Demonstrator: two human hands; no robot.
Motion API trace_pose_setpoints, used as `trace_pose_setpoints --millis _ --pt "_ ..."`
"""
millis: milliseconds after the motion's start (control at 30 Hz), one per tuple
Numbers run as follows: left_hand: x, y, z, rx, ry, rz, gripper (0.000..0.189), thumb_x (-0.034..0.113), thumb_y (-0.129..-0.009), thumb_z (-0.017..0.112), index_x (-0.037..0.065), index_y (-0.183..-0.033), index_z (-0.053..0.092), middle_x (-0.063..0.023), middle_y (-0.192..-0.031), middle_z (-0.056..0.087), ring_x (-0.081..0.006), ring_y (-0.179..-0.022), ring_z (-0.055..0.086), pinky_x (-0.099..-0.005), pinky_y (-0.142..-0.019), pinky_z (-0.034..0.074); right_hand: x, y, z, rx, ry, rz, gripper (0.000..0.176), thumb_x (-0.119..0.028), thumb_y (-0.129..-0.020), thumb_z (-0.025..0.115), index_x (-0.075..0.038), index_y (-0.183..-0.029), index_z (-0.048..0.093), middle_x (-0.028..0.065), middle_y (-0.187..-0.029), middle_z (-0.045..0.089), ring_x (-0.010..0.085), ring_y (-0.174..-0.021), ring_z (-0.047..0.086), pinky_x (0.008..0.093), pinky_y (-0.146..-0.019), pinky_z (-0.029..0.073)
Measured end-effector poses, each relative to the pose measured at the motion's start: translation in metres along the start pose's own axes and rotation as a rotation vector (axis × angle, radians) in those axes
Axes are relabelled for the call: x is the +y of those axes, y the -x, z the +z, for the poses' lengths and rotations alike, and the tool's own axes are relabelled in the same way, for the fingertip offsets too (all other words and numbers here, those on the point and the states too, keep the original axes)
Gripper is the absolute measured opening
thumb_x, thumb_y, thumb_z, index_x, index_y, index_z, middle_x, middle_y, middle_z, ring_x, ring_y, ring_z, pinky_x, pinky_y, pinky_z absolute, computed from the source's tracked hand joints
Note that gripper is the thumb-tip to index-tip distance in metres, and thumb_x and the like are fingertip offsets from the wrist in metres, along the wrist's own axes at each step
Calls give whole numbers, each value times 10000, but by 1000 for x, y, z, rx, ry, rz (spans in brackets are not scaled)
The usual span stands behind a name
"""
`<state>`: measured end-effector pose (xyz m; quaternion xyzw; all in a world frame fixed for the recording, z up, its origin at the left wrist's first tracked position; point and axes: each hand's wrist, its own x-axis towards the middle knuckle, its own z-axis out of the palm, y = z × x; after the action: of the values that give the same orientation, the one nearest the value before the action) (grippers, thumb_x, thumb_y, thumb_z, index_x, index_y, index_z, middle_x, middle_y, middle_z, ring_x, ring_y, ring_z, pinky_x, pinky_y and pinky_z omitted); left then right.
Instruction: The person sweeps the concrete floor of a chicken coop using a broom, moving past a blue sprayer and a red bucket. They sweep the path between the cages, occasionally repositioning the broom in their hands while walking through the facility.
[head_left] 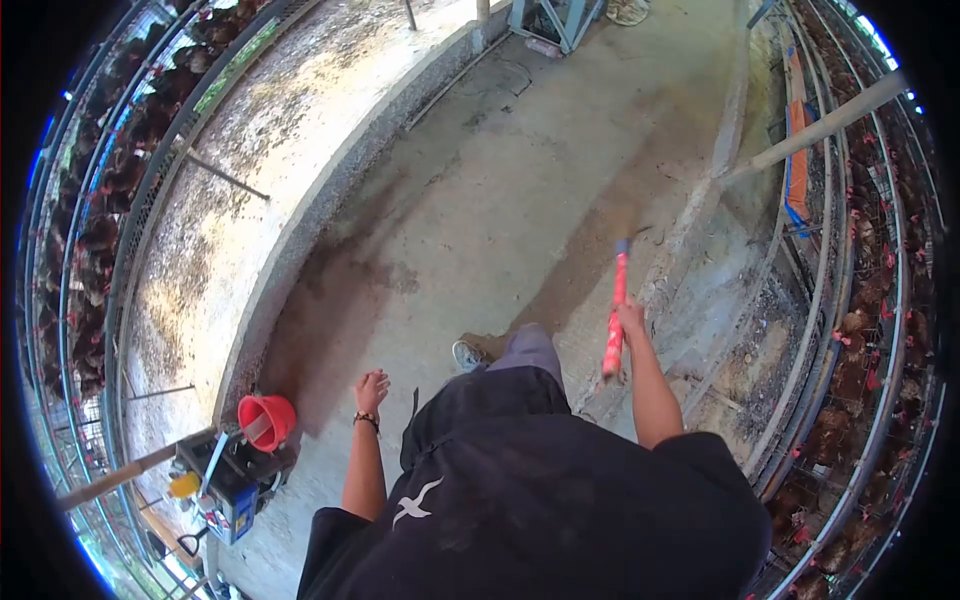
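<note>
My right hand (631, 318) is closed around a red-handled tool (620, 275). This tool has pale markings along its grip, a blue band near the far end and what looks like a thin dark curved tip; its exact kind cannot be made out. It points forward above the edge of the concrete walkway. My left hand (371, 390), with a dark bracelet at the wrist, hangs in the air with fingers loosely curled and apart, holding nothing. Nearest to it is a red bucket (279, 408), off to the left, with something pale inside.
Caged brown chickens (850, 350) line the right side, and more cages (90, 250) stand on the left. A low concrete curb (330, 170) borders the walkway (500, 200). A machine (235, 490) stands behind the bucket. Wooden poles (830, 120) slant across, and a blue-grey metal frame (560, 25) stands ahead.
</note>
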<state>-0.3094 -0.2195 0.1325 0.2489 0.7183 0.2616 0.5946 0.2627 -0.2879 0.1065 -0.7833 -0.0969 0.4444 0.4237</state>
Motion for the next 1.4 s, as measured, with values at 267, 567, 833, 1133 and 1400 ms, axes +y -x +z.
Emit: trace_pose_setpoints --millis 267,567,833,1133,1400 --pt "23 -41 112 -156 -53 -171 273 285 -811 512 91 -1000 542 -48 -934 592 -165 -823 567 -301 -712 427 -53 50 110 -772 188 235 528 -34 -709 598 -118 -1213 466 25 -627 523 106 -433 489 237 -380 438" --pt "110 -118 197 -282 -205 -35 222 235 -811 516 78 -962 563 -53 -835 616 -130 -672 585 -243 -554 434 -89 -192 -46 -362 455 155 134 -137 -669 614 -35 -755 620 63 -603 575 156 -468 542 311 -455 457" --pt "145 -106 252 -120 -313 -206 211 194 -800 498 82 -957 583 -53 -818 619 -149 -724 588 -265 -601 445 -136 -250 -53 142 266 -33 108 -93 -644 596 -14 -716 581 100 -620 595 204 -496 589 341 -472 467" --pt "148 -167 294 -341 -569 108 202 192 -798 520 48 -910 607 -59 -790 630 -130 -681 592 -255 -587 447 -188 -167 97 -724 126 14 449 21 -587 658 -27 -1027 581 61 -645 583 105 -439 529 232 -399 448" --pt "234 -211 328 -251 -279 -77 205 192 -816 503 46 -930 591 -60 -766 622 -108 -623 580 -221 -526 437 -210 -352 -49 -85 475 114 180 -139 -635 599 -66 -793 645 59 -597 583 154 -477 548 303 -462 448"
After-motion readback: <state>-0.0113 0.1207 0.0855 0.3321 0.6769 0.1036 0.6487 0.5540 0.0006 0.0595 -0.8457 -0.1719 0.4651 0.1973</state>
